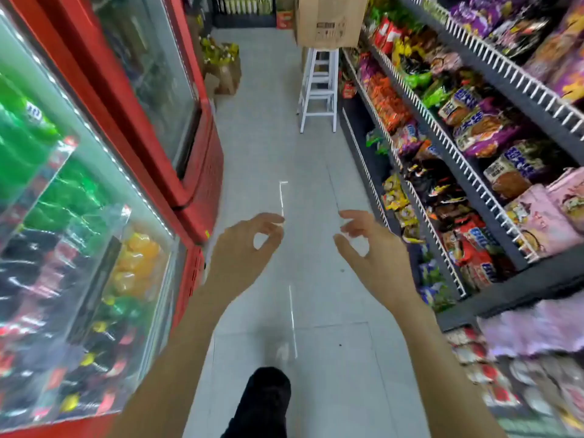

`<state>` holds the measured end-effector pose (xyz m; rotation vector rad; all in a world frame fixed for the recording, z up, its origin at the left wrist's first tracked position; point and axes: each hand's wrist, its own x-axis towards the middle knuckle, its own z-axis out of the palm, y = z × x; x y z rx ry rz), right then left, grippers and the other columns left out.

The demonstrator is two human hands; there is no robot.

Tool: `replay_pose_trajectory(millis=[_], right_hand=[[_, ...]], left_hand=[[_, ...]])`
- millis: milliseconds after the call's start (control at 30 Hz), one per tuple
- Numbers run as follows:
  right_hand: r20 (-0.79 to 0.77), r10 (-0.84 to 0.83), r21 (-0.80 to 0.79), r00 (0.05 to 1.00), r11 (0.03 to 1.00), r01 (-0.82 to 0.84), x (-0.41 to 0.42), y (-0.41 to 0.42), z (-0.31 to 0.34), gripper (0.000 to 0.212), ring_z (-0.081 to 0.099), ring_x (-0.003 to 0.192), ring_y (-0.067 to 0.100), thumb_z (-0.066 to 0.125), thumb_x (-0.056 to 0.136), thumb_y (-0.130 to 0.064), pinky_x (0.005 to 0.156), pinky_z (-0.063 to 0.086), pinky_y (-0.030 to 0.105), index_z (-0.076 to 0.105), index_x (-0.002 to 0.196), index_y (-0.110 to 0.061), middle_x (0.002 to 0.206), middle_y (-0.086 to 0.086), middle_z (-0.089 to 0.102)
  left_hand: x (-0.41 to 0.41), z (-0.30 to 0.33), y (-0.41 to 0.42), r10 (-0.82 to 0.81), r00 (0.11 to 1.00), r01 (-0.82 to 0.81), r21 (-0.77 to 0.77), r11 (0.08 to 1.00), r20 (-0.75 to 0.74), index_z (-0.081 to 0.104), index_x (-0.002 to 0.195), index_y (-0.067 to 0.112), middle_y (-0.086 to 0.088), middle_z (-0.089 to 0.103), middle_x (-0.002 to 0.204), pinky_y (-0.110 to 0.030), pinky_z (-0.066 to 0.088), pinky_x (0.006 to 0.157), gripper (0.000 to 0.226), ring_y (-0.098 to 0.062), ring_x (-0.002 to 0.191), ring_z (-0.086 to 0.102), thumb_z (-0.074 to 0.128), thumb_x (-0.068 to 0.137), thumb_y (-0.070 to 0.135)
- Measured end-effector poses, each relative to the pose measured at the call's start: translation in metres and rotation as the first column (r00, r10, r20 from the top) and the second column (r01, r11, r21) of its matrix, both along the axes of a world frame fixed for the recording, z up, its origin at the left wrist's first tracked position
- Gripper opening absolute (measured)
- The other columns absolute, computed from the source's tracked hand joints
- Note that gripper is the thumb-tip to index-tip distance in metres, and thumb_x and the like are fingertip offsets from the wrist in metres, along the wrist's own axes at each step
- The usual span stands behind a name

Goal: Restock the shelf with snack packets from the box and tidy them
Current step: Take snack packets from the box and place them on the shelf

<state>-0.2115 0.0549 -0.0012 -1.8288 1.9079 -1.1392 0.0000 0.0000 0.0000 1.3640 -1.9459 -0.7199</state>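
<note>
Reaching out over the pale tiled floor [271, 128], the left hand [243, 248] and right hand [373, 248] hold nothing, fingers loosely curled. Far ahead, the brown cardboard box [328, 20] sits on a white stool [319, 90]. Shiny snack packets [480, 121] fill the wire-edged shelf [448, 159] on the right.
</note>
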Motion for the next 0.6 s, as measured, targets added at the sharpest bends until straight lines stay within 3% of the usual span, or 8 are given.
replay_pose_trajectory(millis=[67,133,167,233,433,500,600], right_hand=[[-0.073,-0.01,0.116,0.997,0.993,0.019,0.003,-0.012,-0.026,0.031,0.058,0.09,0.009,0.063,0.088,-0.032,0.073,0.043,0.025,0.058,0.118,-0.025,0.095,-0.012,0.063],[-0.105,-0.008,0.259,0.994,0.965,0.035,0.003,-0.02,-0.057,0.033,0.056,0.093,0.01,0.063,0.088,-0.031,0.075,0.042,0.024,0.058,0.12,-0.025,0.099,-0.01,0.064],[-0.105,-0.008,0.31,0.994,0.95,0.04,0.003,-0.027,-0.07,0.035,0.057,0.096,0.011,0.063,0.088,-0.032,0.077,0.043,0.024,0.057,0.122,-0.025,0.102,-0.01,0.064],[-0.124,0.004,0.373,0.992,0.927,0.043,0.002,-0.051,-0.089,0.039,0.057,0.102,0.013,0.062,0.089,-0.033,0.08,0.043,0.025,0.055,0.127,-0.026,0.11,-0.008,0.064],[-0.146,0.04,0.472,0.988,0.881,0.034,-0.01,-0.161,-0.112,0.047,0.056,0.113,0.017,0.058,0.092,-0.035,0.085,0.041,0.026,0.049,0.137,-0.024,0.124,-0.003,0.06],[-0.137,0.027,0.503,0.99,0.863,0.046,-0.016,-0.2,-0.114,0.044,0.057,0.109,0.014,0.058,0.092,-0.035,0.08,0.04,0.023,0.05,0.135,-0.025,0.12,-0.005,0.062],[-0.113,-0.008,0.526,0.994,0.848,0.066,-0.03,-0.262,-0.118,0.038,0.059,0.102,0.012,0.058,0.092,-0.035,0.076,0.04,0.023,0.054,0.129,-0.028,0.11,-0.01,0.064]], left_hand=[[0.007,-0.026,-0.006,0.041,0.99,-0.044,0.02,0.999,0.133,0.066,0.107,0.03,0.018,0.068,0.09,0.006,0.018,0.086,0.019,0.005,0.088,0.055,0.058,0.091,0.036],[0.017,-0.054,-0.013,0.055,0.984,-0.076,0.12,0.99,0.169,0.064,0.11,0.031,0.021,0.065,0.091,-0.008,0.032,0.094,0.018,0.002,0.09,0.056,0.058,0.093,0.034],[0.022,-0.064,-0.021,0.055,0.987,-0.081,0.167,0.983,0.154,0.063,0.112,0.032,0.023,0.064,0.092,-0.019,0.041,0.092,0.02,0.001,0.09,0.057,0.056,0.093,0.035],[0.03,-0.083,-0.049,0.059,0.99,-0.086,0.22,0.972,0.127,0.059,0.118,0.033,0.028,0.061,0.098,-0.027,0.049,0.086,0.025,0.002,0.093,0.059,0.054,0.093,0.035],[0.034,-0.117,-0.171,-0.066,0.956,-0.048,0.375,0.926,0.285,0.05,0.134,0.031,0.015,0.057,0.128,-0.031,0.04,0.102,0.04,-0.01,0.117,0.053,0.047,0.096,0.041],[0.027,-0.12,-0.212,-0.082,0.944,-0.053,0.391,0.919,0.32,0.053,0.131,0.032,0.015,0.059,0.125,-0.026,0.037,0.101,0.036,-0.01,0.117,0.053,0.049,0.095,0.039],[0.009,-0.121,-0.278,-0.033,0.954,-0.072,0.335,0.94,0.299,0.061,0.119,0.032,0.017,0.066,0.105,-0.023,0.043,0.086,0.026,-0.007,0.103,0.06,0.055,0.093,0.034]])
